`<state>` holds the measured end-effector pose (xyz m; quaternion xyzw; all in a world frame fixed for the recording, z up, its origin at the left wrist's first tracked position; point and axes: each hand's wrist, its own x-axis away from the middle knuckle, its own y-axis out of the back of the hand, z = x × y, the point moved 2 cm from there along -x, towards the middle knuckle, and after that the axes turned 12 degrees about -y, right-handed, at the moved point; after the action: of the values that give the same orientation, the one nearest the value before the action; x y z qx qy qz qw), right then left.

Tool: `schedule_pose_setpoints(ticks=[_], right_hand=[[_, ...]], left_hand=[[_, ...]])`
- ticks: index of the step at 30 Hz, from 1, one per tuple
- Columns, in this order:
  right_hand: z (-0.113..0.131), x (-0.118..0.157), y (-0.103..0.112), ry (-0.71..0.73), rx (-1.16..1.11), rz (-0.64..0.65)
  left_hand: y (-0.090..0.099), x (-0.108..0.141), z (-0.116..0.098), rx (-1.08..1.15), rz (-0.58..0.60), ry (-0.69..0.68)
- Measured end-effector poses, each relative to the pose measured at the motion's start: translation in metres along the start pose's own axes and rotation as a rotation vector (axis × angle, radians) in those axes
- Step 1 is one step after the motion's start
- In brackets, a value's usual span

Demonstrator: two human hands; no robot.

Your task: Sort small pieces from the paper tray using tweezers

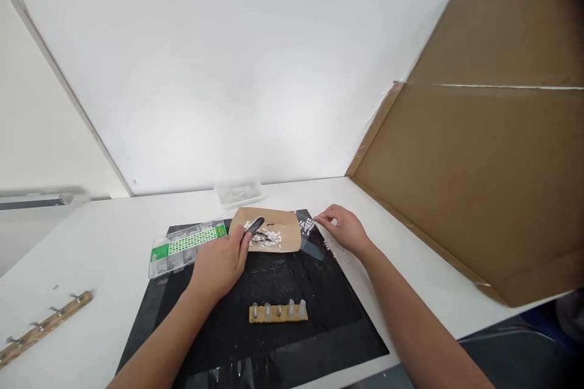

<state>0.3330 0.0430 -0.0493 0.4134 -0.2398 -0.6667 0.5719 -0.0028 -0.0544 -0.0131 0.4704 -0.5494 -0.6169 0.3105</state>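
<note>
My left hand (222,261) is closed round a dark nail file (254,226), whose tip reaches over a cardboard tray (291,232). Small white pieces (269,237) lie in that tray. At its right, my right hand (344,228) has thumb and forefinger pinched at the edge of a group of small white tabs (307,225); whatever is between the fingertips is too small to make out. Nearer me, a wooden strip (278,318) holds several upright pegs, some with clear nail tips on them. It rests on the black mat (319,304).
A clear compartment case (187,246) with a green label lies left of the tray. Behind stands a small clear container (239,193) by the wall. Another wooden strip with metal pegs (45,328) is at the far left. Cardboard panels (479,176) rise on the right.
</note>
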Motion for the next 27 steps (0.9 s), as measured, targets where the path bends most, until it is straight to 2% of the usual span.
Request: schedule_pose_setpoints(ticks=[12,16,22,27], right_hand=[[0.011,0.004,-0.001,-0.105,-0.118,0.007],[0.021,0.006,-0.001,-0.072,-0.163,-0.005],[0.029,0.008,0.001,0.007,-0.129,-0.03],[0.015,0.006,0.006,-0.083,-0.076,-0.088]], left_hand=[[0.002,0.0,0.003,0.023,0.045,0.019],[0.0,0.0,0.005,0.035,0.046,0.021],[0.004,0.001,0.007,0.191,-0.037,0.051],[0.006,0.002,0.01,0.256,-0.136,0.091]])
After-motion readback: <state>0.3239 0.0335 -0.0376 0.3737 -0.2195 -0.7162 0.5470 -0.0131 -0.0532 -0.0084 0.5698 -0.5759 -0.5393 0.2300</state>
